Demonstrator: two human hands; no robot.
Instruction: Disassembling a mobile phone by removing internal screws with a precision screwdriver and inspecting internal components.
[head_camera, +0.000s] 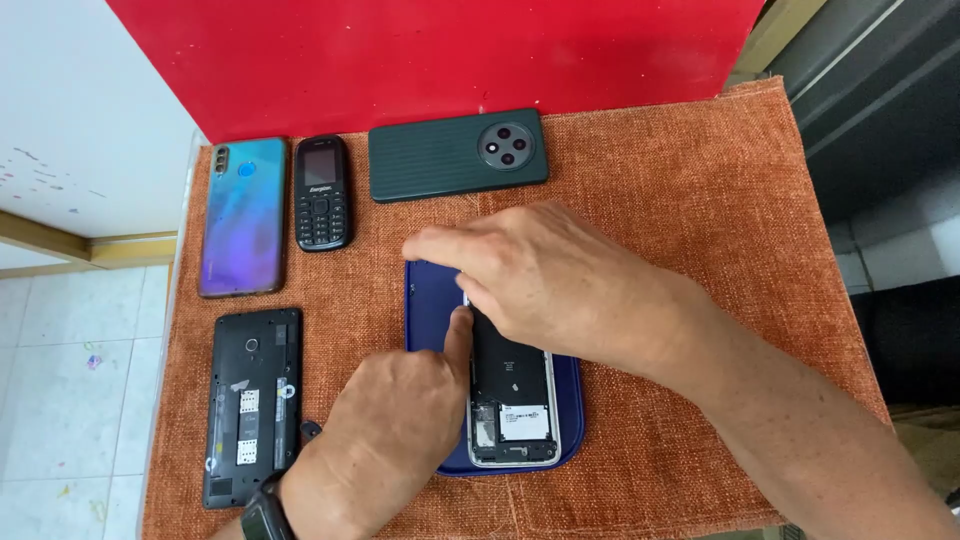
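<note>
A phone with its back removed (515, 415) lies on a dark blue back cover (428, 300) in the middle of the orange cloth. My right hand (545, 280) reaches in from the right and pinches the phone's upper left edge. My left hand (395, 430), with a dark watch on the wrist, comes from below and presses its thumb against the same edge. The phone's top half is hidden under both hands.
On the orange cloth (700, 200) lie a blue-purple smartphone (243, 215), a small black keypad phone (322, 192), a dark green phone with a round camera (457, 153) and an opened black phone (252, 400). A red board (450, 50) stands behind.
</note>
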